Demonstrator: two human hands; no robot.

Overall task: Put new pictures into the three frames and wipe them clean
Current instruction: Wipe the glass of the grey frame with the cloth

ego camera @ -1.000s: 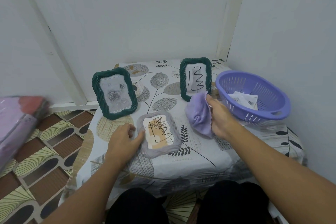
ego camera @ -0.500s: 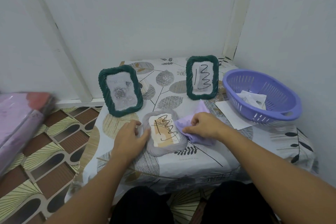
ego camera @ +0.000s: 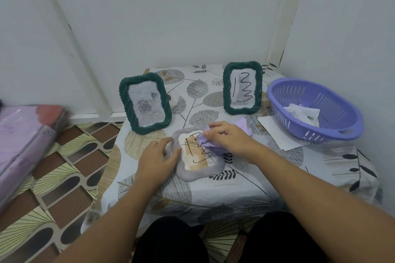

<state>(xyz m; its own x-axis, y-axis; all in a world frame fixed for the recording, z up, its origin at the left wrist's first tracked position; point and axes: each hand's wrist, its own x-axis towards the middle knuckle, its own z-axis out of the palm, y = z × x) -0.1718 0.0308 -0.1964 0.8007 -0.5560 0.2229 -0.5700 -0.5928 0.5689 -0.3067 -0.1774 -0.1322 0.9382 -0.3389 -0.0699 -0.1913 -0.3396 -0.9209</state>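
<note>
Grey wavy-edged picture frame lies flat near the front of the small table with the leaf-print cloth, its picture crossed by black scribble. Left hand rests on the frame's left edge, fingers loosely curled against the rim, steadying it. Right hand presses a crumpled lilac cloth onto the glass at the upper right, fingers bunched around it. Behind, two dark green rope-edged frames stand upright: the left one shows a grey rose print, the right one carries scribble. A purple slotted plastic basket sits at the right, papers inside, a white sheet partly under it.
</note>
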